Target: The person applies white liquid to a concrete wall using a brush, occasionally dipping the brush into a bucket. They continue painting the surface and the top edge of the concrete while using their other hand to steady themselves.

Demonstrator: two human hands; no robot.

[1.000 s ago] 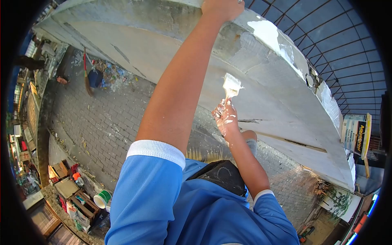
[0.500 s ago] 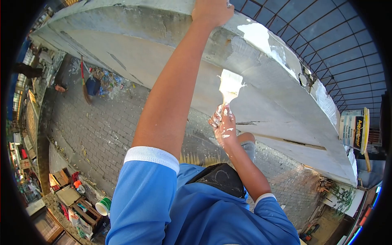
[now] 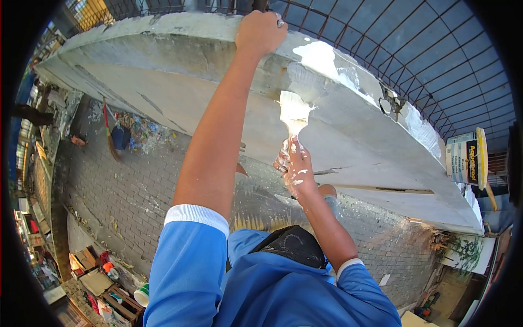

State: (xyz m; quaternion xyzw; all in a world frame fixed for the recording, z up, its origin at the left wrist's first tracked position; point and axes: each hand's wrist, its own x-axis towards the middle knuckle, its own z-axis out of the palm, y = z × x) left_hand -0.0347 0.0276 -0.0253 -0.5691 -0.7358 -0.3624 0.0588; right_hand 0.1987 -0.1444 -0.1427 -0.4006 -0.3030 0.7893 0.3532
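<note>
My right hand (image 3: pixel 298 170), spattered with white paint, is closed round the handle of a paintbrush (image 3: pixel 295 111). The brush's bristles are coated white and point up toward the grey concrete wall (image 3: pixel 348 131), overlapping its upper band in this view. At the top of the wall, my left hand (image 3: pixel 261 32) is wrapped round a dark metal bar (image 3: pixel 261 5) by the wire grille (image 3: pixel 376 32); its fingertips are mostly hidden. Wet-looking white paint (image 3: pixel 318 57) covers part of the ledge to the right of that hand.
An Aquaproof bucket (image 3: pixel 467 158) stands at the right end of the ledge, with a wooden stick beneath it. Far below lies a paved ground (image 3: pixel 147 201) with a broom (image 3: pixel 111 136) and scattered litter (image 3: pixel 147 131). Crates (image 3: pixel 117 294) are at lower left.
The view has shifted, so the ledge and bucket sit further left and the ledge's top shows more. My right hand still holds the brush; my left hand stays at the ledge top.
</note>
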